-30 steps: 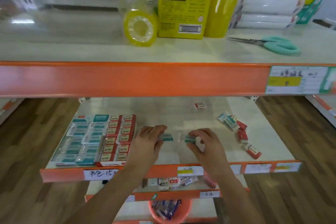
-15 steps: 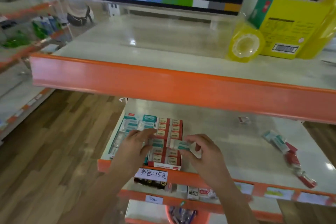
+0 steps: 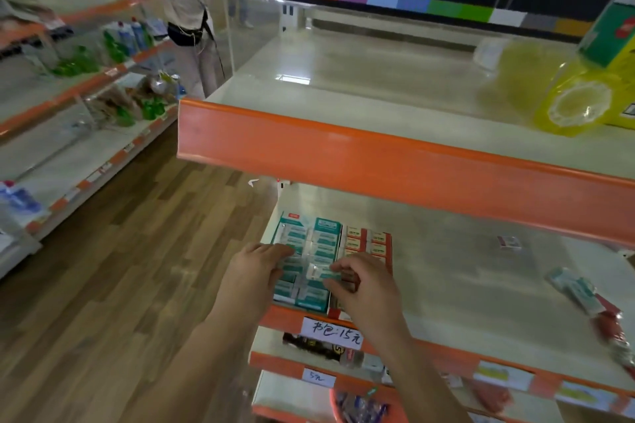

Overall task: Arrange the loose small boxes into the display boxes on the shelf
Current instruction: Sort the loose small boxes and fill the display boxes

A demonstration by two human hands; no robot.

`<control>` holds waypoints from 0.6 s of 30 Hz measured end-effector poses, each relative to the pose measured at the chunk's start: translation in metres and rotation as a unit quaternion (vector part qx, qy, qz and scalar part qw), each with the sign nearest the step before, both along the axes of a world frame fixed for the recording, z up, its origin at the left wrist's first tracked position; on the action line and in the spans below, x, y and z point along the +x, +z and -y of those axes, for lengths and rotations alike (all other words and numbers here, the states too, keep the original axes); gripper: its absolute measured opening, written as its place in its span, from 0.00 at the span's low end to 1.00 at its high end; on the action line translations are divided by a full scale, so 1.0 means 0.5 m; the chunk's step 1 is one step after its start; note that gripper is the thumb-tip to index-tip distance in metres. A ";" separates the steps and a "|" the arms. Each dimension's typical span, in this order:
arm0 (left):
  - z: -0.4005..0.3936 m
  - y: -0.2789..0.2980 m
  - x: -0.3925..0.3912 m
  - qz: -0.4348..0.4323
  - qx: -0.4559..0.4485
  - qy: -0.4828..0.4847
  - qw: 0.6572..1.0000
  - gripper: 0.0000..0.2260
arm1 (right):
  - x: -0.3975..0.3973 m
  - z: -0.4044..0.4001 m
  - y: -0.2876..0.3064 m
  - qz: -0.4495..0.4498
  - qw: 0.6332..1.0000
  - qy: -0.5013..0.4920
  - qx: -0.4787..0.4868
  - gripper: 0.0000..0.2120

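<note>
Head view: right hand [image 3: 364, 288] fingers pinch a teal-and-white small box [image 3: 321, 272] over the teal display box [image 3: 309, 257]; left hand [image 3: 256, 271] fingers lie flat.

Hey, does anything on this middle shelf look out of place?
Yes. A lone small box lies apart at mid-shelf, and a jumble of teal and red boxes lies scattered at the right end, outside the display boxes at left.

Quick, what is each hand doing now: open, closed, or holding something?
Left hand: open, fingers flat on the teal display box.
Right hand: pinches a small teal box over that display box.
</note>
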State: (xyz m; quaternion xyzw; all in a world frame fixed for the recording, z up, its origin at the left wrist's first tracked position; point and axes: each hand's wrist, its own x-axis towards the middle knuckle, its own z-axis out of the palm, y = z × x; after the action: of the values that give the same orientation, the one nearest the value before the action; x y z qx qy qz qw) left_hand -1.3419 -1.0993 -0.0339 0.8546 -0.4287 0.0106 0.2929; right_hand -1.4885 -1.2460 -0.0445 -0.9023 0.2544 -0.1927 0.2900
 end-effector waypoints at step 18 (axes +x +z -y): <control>0.012 -0.020 0.016 -0.008 0.017 0.041 0.999 0.16 | 0.030 -0.016 -0.008 -0.069 0.996 0.032 -0.050 0.08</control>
State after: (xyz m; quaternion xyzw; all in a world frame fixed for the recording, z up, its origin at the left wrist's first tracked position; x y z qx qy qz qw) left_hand -1.3342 -1.1055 -0.0440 0.8765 -0.3907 0.0087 0.2811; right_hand -1.4737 -1.2380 -0.0484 -0.9344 0.2352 -0.1329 0.2322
